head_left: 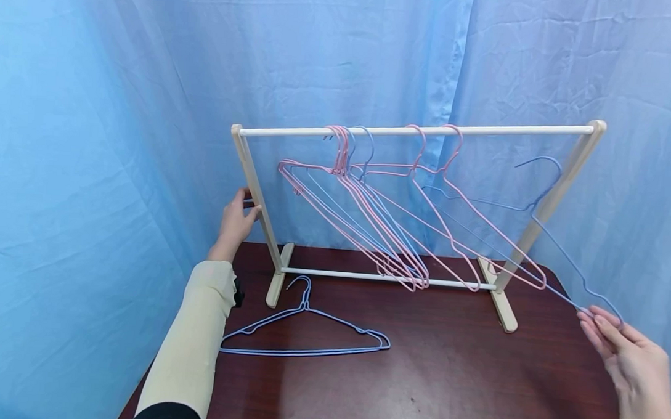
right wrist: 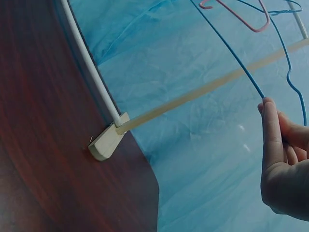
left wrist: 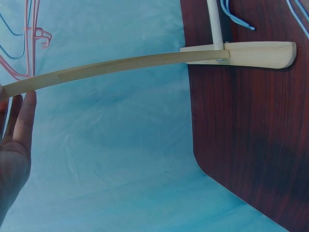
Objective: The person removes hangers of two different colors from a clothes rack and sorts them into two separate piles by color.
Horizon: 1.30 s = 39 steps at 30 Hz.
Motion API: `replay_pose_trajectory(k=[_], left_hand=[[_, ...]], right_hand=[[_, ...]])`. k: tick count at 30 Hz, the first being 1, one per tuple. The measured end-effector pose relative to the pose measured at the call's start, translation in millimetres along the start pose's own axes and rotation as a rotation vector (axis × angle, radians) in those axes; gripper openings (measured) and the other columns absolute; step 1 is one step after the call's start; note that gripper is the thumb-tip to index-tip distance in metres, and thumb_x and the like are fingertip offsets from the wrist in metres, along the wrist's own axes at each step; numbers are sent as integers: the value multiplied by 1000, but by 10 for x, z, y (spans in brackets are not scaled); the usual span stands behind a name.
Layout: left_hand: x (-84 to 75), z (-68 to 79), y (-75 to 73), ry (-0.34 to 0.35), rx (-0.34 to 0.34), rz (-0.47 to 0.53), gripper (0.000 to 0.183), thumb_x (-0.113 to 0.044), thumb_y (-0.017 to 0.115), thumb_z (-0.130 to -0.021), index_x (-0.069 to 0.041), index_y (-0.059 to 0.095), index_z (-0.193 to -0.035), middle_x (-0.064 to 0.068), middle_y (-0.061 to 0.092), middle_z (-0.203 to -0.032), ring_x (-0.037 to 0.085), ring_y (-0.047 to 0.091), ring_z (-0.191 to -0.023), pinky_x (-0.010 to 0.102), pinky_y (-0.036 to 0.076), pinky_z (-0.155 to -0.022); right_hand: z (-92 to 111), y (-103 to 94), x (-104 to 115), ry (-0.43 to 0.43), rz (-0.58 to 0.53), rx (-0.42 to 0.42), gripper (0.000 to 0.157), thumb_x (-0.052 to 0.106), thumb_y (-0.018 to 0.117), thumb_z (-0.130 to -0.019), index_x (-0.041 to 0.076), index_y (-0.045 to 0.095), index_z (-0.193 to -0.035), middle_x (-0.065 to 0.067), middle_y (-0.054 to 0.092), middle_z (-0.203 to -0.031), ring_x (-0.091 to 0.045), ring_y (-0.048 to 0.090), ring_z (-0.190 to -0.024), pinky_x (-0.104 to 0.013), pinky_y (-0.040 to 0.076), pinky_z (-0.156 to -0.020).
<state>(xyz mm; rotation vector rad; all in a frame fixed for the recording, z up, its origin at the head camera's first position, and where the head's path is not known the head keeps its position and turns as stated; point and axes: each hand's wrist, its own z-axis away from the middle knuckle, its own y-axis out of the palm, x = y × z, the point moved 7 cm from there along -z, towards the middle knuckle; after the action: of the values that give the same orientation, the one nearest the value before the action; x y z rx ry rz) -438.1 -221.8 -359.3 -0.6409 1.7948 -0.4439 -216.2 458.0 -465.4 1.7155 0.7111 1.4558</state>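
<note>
My right hand (head_left: 632, 355) pinches a blue wire hanger (head_left: 561, 251) by one lower corner. The hanger is up in the air at the right end of a wooden clothes rack (head_left: 427, 131), its hook off the rail and in front of the right post. In the right wrist view, thumb and fingers (right wrist: 273, 133) close on the corner. At the other end, my left hand (head_left: 237, 221) holds the rack's left post (left wrist: 120, 66) about halfway up, thumb in front and fingers partly hidden behind. Several pink hangers (head_left: 451, 238) and some blue ones hang from the rail, mostly bunched left of centre.
Blue hangers (head_left: 308, 354) lie stacked on the dark wooden table (head_left: 446, 373), in front of the rack's left foot (head_left: 279, 281). The right foot (head_left: 501, 301) stands near the table's back right corner. Light blue curtains (head_left: 149, 135) surround the table.
</note>
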Motion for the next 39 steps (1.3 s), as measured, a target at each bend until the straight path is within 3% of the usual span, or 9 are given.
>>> replay_pose_trajectory(k=[12,22,31,39], left_hand=[[9,1,0,-12,9,-12,47,-23,51,-105,-8,38,-148,20,49,-146,39,49,-135,54,53,-102],[15,0,8,-12,11,1,46,-22,51,-105,-8,39,-147,20,49,-146,39,50,-134,53,54,-101],[-7,7,-1,-11,8,-11,47,-23,51,-105,-7,39,-147,20,49,-145,39,50,-134,54,54,-102],[-1,8,-2,-12,8,-9,47,-23,52,-105,-7,39,-147,20,49,-145,38,51,-134,53,54,-101]], right_hand=[[107,-117,-227,107,-20,183,45,-15,23,-102,-17,67,-113,-32,71,-107,-41,72,-101,-42,59,-91],[108,-144,-486,210,45,218,48,-15,22,-103,-14,68,-114,-26,72,-111,-38,72,-103,-39,59,-92],[76,-150,-763,296,217,186,43,-12,32,-104,-5,74,-111,-17,75,-108,-27,74,-102,-32,60,-91],[64,-65,-1016,345,260,247,43,-12,33,-103,-4,74,-111,-17,75,-109,-25,74,-104,-30,59,-93]])
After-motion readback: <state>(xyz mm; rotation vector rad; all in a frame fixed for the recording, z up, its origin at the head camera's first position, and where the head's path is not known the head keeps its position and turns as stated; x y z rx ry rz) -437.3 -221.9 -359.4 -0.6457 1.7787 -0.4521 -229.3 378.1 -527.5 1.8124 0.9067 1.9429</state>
